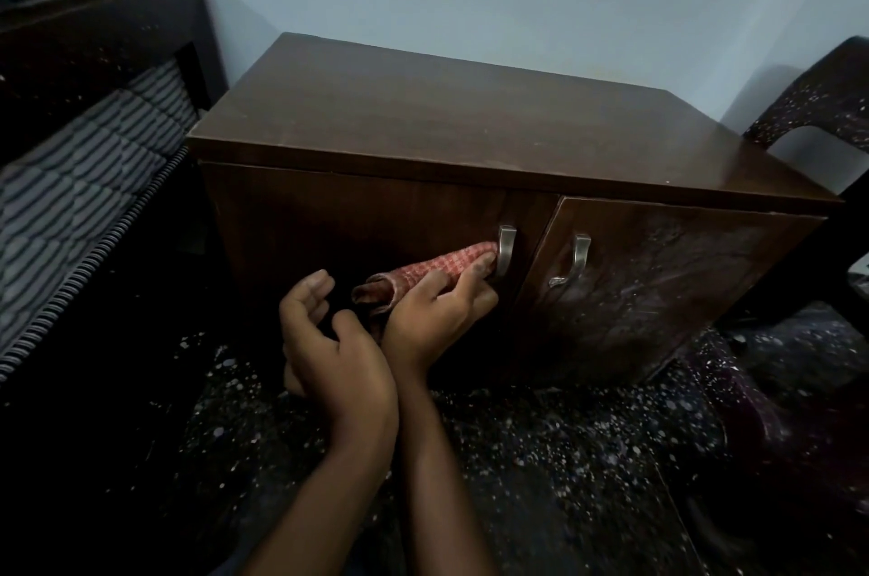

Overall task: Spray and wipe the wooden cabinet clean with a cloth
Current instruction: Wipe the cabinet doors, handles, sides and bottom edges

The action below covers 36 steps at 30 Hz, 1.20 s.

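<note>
Right hand (437, 314) grips rolled checked cloth (435, 267) against cabinet (423, 114).

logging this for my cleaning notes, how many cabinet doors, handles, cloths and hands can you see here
dark brown wooden cabinet doors: 2
curved silver metal handles: 2
red checked cloth: 1
bare hands, left and right: 2
total: 7
</note>
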{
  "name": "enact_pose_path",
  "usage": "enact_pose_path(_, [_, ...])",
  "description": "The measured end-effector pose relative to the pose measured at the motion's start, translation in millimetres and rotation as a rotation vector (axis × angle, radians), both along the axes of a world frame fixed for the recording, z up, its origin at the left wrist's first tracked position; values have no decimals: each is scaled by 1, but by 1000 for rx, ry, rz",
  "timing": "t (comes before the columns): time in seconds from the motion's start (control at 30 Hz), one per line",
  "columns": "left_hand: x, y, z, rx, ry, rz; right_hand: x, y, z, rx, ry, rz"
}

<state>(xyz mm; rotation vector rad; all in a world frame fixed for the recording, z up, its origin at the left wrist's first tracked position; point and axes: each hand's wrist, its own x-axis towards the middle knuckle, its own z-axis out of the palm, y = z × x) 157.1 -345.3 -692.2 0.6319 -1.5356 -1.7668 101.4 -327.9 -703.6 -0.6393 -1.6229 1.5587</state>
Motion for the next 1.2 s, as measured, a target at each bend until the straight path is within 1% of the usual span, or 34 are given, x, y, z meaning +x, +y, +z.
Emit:
enact_pose_path(0.1, [1, -1, -1, 16, -7, 8, 3, 0, -8, -47, -19, 18])
enact_pose_path(0.23, [1, -1, 3, 30, 3, 18, -2, 4, 2, 29, 45, -2])
enact_pose_path(0.37, [1, 1, 6, 49, 15, 6, -2, 1, -1, 8, 38, -10])
enact_pose_path(0.5, [2, -2, 6, 43, 35, 8, -3, 0, -2, 63, 20, 3])
enact_pose_path(0.63, [2, -4, 9, 51, 14, 12, -1, 0, -9, 98, 33, -8])
enact_pose_path(0.73, [4, -4, 9, 54, -5, -3, 7, -2, -24, 114, -37, 76])
enact_pose_path(0.83, [6, -1, 10, 74, -31, -17, 12, 5, -47, 67, -184, 147])
enact_pose_path(0.9, [9, 5, 11, 104, -54, -28, 17, 20, -60, 6, -288, 144])
enact_pose_path(1.0, [12, 17, 14, 183, -75, -53, 30, 49, -68, 13, -323, 98])
enact_pose_path(1.07, [14, 26, 16, 237, -101, -75, 41, 67, -62, 78, -312, 95])
enact_pose_path(1.1, [15, 31, 16, 268, -112, -83, 46, 76, -58, 164, -302, 114])
enact_pose_path(1.13, [17, 36, 16, 304, -124, -95, 50, 87, -52, 306, -292, 153])
enact_pose_path(1.2, [21, 46, 18, 349, -158, -125, 58, 112, -44, 664, -319, 319])
